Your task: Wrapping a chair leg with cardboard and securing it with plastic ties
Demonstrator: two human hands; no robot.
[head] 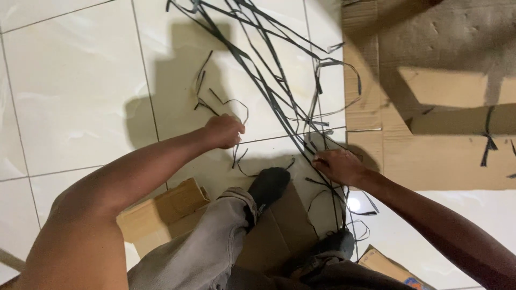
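My left hand [224,131] reaches forward over the white tiled floor, fingers closed on a thin black strip [236,153] that curls below it. My right hand [338,165] rests on the floor to the right, fingers pinched on a bundle of long black strips [269,80] that fan out away from me across the tiles. Short black offcuts [207,86] lie just beyond the left hand.
My legs in grey trousers and dark socks [267,185] lie on a flat brown cardboard sheet [279,231]. A large flattened cardboard box [441,107] covers the floor at the right. A small cardboard piece [161,209] lies under my left arm.
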